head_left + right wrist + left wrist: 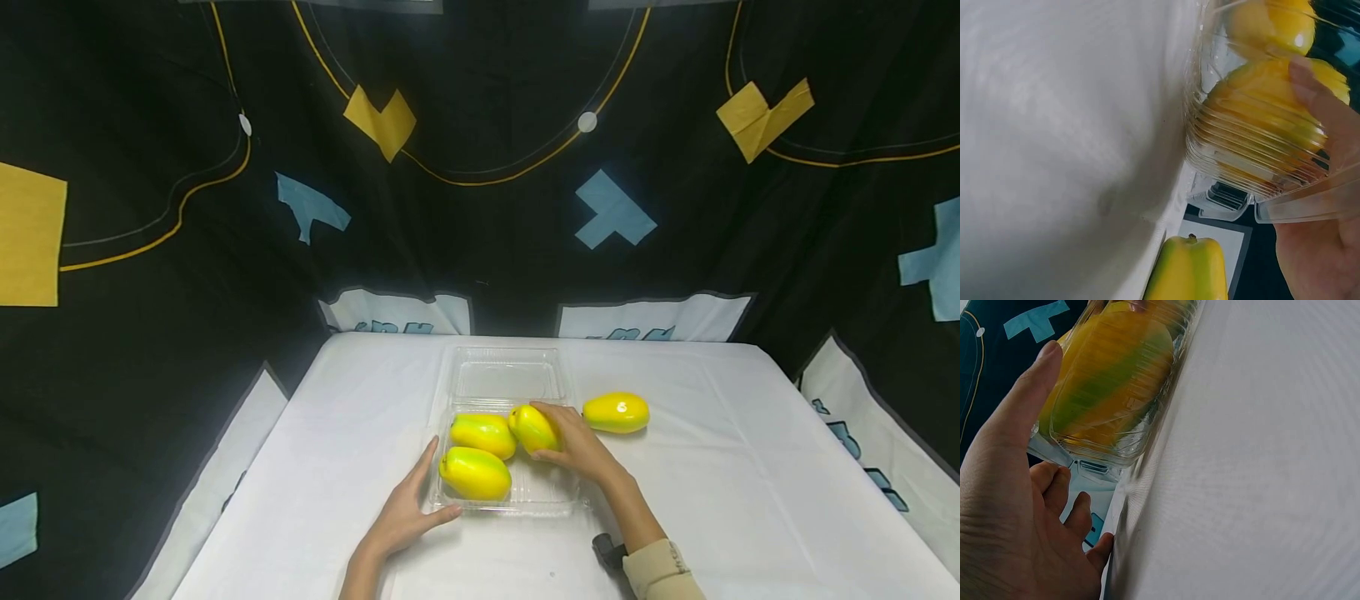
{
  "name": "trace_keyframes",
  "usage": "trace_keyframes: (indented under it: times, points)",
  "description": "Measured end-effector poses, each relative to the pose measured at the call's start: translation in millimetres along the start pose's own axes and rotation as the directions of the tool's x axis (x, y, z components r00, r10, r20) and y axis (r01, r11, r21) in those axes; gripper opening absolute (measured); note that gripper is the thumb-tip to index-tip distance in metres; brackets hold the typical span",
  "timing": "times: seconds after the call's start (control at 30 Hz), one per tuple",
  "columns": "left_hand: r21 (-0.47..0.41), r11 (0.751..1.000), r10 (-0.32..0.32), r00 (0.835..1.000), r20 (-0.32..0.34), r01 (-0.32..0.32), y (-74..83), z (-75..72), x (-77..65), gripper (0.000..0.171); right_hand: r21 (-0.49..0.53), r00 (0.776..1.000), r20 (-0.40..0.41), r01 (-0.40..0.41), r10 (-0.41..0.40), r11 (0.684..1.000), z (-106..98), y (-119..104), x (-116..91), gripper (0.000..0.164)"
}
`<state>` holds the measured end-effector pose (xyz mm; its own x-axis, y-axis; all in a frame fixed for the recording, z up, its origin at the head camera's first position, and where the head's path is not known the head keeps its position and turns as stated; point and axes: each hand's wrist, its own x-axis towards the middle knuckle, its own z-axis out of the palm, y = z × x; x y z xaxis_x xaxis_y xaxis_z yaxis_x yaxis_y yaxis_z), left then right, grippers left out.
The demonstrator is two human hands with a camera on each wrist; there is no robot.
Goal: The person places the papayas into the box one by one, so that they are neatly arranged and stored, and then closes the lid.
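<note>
A clear plastic clamshell container (547, 493) lies on the table with its lid folded back. Inside its left half sit two yellow-green papayas, the rear one (483, 435) and the front one (476, 473). My right hand (581, 450) grips a third papaya (534, 427), tilted, over the container's back middle; the right wrist view shows this papaya (1260, 119) through the ribbed clear wall. At the container's left front corner, my left hand (401, 517) is spread with thumb and fingers apart, holding nothing. Another papaya (617, 412) lies on the table beyond my right hand.
The open lid (507, 372) extends toward the back of the white-covered table (712, 467). Black cloth (480, 250) hangs behind and on both sides. A dark wrist device (607, 552) sits by the right sleeve (660, 571).
</note>
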<state>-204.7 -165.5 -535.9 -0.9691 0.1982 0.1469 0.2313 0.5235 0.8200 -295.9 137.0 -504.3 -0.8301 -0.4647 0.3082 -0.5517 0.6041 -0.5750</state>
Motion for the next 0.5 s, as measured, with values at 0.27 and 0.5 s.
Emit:
trace_keyframes:
  times: [0.27,0.5]
  points:
    - [0.005,1.0,0.004,1.0,-0.002,-0.004,-1.5,0.2,1.1,0.1,-0.02,1.0,-0.006,0.002,-0.002,1.0,-0.4,-1.5,0.7,0.079]
    - [0.002,1.0,0.007,1.0,-0.005,-0.007,-2.6,1.3,1.6,0.1,0.001,1.0,-0.002,-0.01,0.01,1.0,-5.0,-2.5,-0.9,0.087]
